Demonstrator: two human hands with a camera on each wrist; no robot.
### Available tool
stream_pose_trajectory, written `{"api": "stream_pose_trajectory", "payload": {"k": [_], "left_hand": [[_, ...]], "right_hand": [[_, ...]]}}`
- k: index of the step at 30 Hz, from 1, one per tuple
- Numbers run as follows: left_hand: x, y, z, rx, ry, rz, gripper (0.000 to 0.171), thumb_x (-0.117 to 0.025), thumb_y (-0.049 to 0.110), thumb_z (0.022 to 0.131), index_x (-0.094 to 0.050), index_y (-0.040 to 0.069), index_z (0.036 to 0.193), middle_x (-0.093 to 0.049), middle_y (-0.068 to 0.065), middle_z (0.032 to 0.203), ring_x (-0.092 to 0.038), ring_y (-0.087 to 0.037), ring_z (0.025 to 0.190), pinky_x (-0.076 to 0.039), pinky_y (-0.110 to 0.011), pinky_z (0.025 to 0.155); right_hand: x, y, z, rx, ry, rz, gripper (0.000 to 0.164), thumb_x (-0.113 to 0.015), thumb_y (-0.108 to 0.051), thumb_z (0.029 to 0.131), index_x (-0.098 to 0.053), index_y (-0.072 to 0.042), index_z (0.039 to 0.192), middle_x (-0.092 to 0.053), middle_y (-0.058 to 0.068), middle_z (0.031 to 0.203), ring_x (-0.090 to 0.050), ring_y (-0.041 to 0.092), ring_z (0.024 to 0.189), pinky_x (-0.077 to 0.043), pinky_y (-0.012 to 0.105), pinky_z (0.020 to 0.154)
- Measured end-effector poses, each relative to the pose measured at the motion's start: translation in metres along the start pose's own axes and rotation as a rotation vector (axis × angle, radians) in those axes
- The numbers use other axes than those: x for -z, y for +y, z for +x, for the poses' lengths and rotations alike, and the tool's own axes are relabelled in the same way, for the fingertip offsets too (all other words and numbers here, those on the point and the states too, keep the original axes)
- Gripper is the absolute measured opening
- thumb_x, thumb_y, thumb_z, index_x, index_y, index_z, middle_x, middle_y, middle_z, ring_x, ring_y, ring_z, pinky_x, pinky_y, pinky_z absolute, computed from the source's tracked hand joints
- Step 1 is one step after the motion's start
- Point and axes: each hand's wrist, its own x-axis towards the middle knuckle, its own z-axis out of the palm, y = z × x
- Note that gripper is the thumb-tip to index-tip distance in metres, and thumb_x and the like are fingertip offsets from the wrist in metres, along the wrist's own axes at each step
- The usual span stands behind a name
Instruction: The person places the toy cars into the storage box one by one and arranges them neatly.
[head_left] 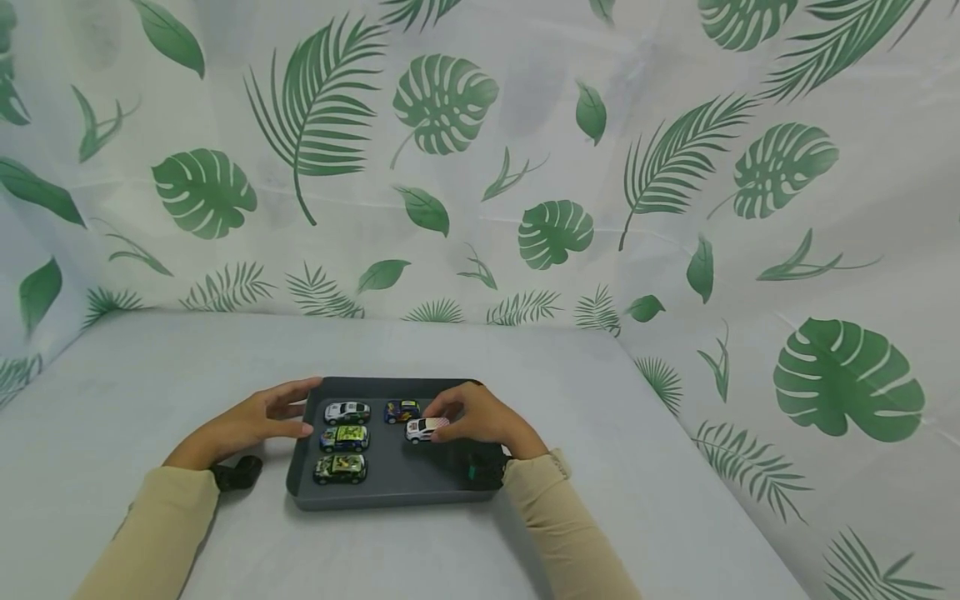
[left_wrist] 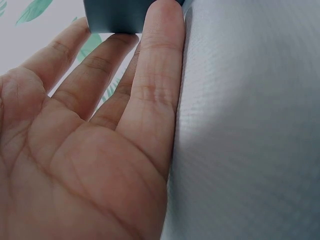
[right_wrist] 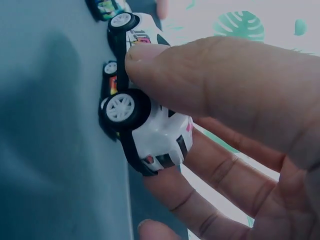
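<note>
A white toy car [head_left: 427, 428] is pinched between the thumb and fingers of my right hand [head_left: 482, 414], over the right half of a dark grey tray [head_left: 397, 483]. The right wrist view shows the car [right_wrist: 155, 135] tilted, its black wheels with white rims facing the camera. Just behind it in the tray sits a dark blue and yellow toy car [head_left: 401, 410]. My left hand [head_left: 238, 423] is at the tray's left side, fingers fairly straight; in the left wrist view its fingertips [left_wrist: 162, 20] touch the tray wall [left_wrist: 115, 17].
Down the tray's left side stand a white-and-black toy car [head_left: 347, 412], a green-and-blue one [head_left: 344, 437] and a green-and-black one [head_left: 341, 468]. The tray lies on a white-covered table [head_left: 360, 550]. Leaf-printed curtains [head_left: 480, 167] rise behind and at both sides.
</note>
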Motion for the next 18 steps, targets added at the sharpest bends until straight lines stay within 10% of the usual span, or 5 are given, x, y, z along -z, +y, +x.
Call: {"api": "stream_pose_trajectory", "payload": {"k": [18], "left_hand": [[0.001,0.001,-0.002,0.004,-0.002,-0.003,0.094,-0.081,0.024,0.099,-0.025,-0.001,0.17,-0.023,-0.036,0.172,-0.031,-0.063,0.152,-0.037,-0.075,0.116]], "right_hand": [[-0.016,-0.011,0.016,-0.088,0.022,-0.023,0.023,-0.088,-0.002,0.088,-0.083,-0.003,0.11,-0.08,0.006,0.108,-0.074,0.012,0.093,-0.06,0.025,0.083]]}}
